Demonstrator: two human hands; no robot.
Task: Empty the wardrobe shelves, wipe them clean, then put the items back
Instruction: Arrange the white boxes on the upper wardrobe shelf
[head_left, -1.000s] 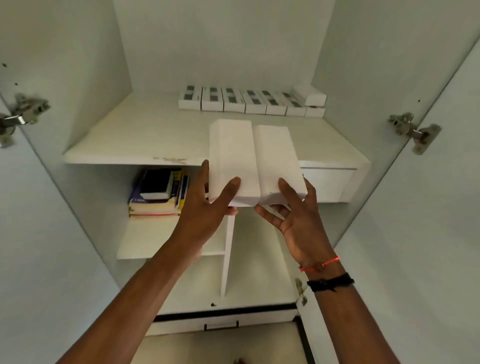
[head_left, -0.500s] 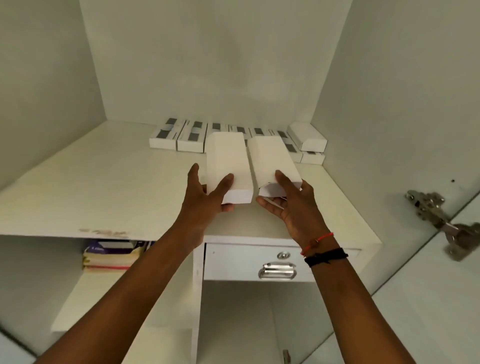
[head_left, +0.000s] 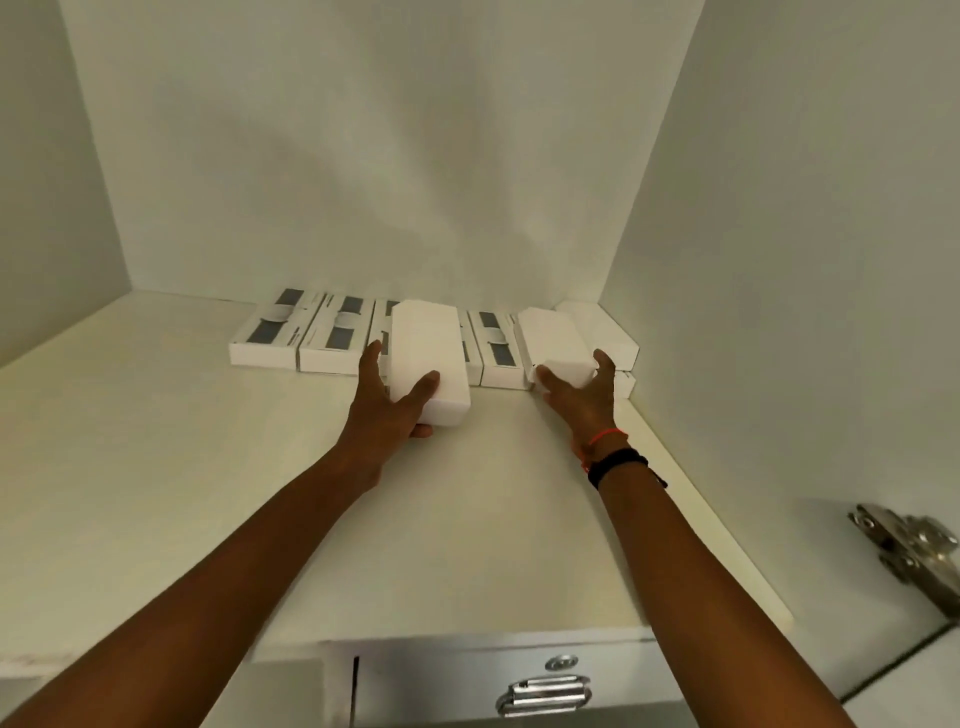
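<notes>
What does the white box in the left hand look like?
The white box is plain, long and rectangular, looks like cardboard, and is closed. The left hand grips its near end, thumb on top, fingers underneath. It points toward the back of the shelf, its far end hiding part of the row of printed boxes.

A row of boxes (head_left: 332, 340) lies along the back of the shelf (head_left: 156, 467). Your left hand (head_left: 387, 415) holds one box (head_left: 428, 353) before the row's middle. Your right hand (head_left: 582, 400) holds a second box (head_left: 553, 340) further right, beside the corner stack (head_left: 608, 332). A drawer (head_left: 467, 680) sits below the shelf's front.
</notes>
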